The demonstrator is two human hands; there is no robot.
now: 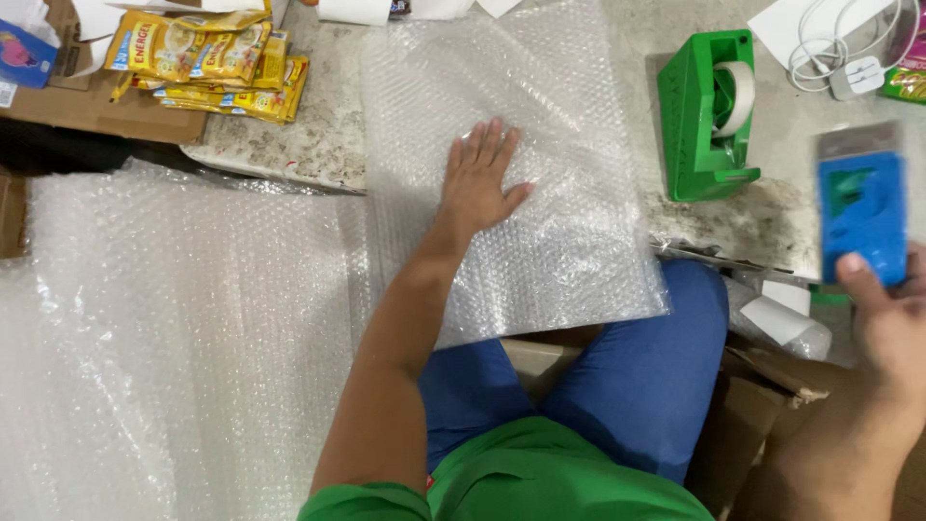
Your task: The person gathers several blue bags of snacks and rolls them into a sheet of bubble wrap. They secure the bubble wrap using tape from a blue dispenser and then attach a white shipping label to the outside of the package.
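The bubble wrap sheet (540, 222), light and soft, is being pressed flat left of the green tape dispenser (704, 116) by the opened left hand (477, 183); a blue cutter (861, 212) is being gripped by the right hand (892, 318). The sheet is probably best taken at an edge.

Clear, green, blue and yellow on a speckled grey floor

The bubble wrap sheet (540, 193) is clear with a fine dotted bubble pattern; the tape dispenser (707, 116) is bright green with a white tape roll (738, 96); the box (861, 207) in the right hand (892, 323) is blue with a grey top; the sachets (217, 58) are yellow; the trousers (637, 376) are blue, the shirt (540, 478) green.
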